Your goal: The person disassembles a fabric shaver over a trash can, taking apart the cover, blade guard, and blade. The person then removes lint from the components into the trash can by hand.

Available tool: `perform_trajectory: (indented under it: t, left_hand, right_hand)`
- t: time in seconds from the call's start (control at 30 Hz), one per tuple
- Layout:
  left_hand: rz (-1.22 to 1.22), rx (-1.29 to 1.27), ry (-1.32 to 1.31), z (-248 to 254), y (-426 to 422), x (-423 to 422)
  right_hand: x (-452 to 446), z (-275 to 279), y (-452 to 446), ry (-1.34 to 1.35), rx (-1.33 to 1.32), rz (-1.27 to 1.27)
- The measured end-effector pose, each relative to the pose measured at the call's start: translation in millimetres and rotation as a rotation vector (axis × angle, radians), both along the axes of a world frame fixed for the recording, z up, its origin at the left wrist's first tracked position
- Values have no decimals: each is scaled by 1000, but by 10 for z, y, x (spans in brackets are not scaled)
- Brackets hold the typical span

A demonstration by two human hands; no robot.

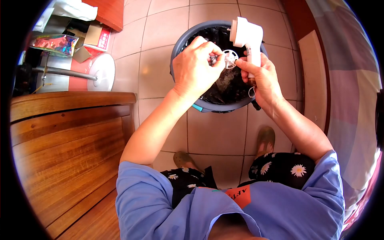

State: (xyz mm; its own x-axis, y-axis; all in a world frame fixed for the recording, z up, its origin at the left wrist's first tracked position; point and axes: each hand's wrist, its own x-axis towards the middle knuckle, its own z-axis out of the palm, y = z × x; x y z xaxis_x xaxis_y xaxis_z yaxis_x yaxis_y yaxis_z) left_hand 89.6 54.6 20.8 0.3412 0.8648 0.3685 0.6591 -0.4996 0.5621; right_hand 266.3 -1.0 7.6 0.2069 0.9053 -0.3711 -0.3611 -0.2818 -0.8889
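My right hand [264, 78] is wrapped around the handle of a white fabric shaver [251, 34], whose wide round head points up and to the left. A thin loop [251, 92] hangs at the handle's lower end. My right thumb also touches the edge of a small white spoked disc [230, 59]. My left hand [198, 66] is closed in a pinch beside the disc, with a small greyish clump at its fingertips; its exact kind is hard to make out. Both hands are above a dark grey bin [179, 42] lined with a black bag [216, 94].
A wooden bench [72, 132] stands at the left. Behind it are an open cardboard box [94, 38], a shiny packet [54, 45] and a white round base with a metal pole [102, 72]. Checked bedding [348, 80] lies along the right. Pink tiles [216, 132] cover the floor.
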Motion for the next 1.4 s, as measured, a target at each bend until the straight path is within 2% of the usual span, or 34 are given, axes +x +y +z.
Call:
perform_trajectory:
  t: [0.13, 0.33, 0.63, 0.7, 0.9, 1.4]
  left_hand:
    - [-11, 35, -67, -33, 23, -28]
    - [-32, -51, -139, -16, -2, -11]
    - [-33, -218, -197, -74, 29, -21]
    - [-34, -296, -248, -90, 32, -10]
    - [2, -405, -242, -89, 28, 37]
    - [-24, -462, -152, -102, 13, 51]
  right_hand:
    - [-5, -7, 6, 8, -18, 18]
    - [-42, -2, -11, 8, 34, 8]
    - [-123, 71, -39, -126, 138, 51]
    - [-129, 60, -46, -225, 214, 81]
    - [-167, 40, -60, -350, 316, 66]
    - [-130, -50, -12, -406, 364, 4]
